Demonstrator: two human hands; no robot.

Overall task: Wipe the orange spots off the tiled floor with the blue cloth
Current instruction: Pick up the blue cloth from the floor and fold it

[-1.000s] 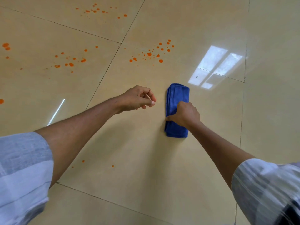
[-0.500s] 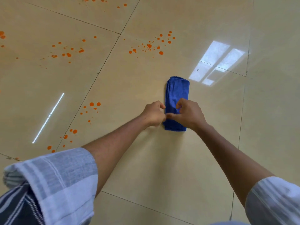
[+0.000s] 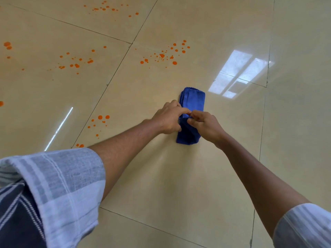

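Observation:
A folded blue cloth (image 3: pixel 193 99) lies on the glossy beige tiled floor (image 3: pixel 161 176), its long side pointing away from me. My left hand (image 3: pixel 169 119) pinches the cloth's left edge near its middle. My right hand (image 3: pixel 206 126) grips the cloth's middle from the right, fingertips meeting the left hand's. Orange spots sit in clusters: one beyond the cloth (image 3: pixel 164 55), one at the far left (image 3: pixel 77 62), one at the top (image 3: pixel 107 8), and one left of my left forearm (image 3: pixel 100 122).
Dark grout lines (image 3: pixel 107 85) cross the floor between large tiles. A bright window reflection (image 3: pixel 236 74) shines to the right of the cloth. More orange drops lie at the left frame edge (image 3: pixel 7 46). My striped rolled sleeves fill the bottom corners.
My left hand came from left of the cloth onto its left edge. Both hands now pinch the cloth's middle, lifting a fold. The view shifted, showing spots beside my left forearm.

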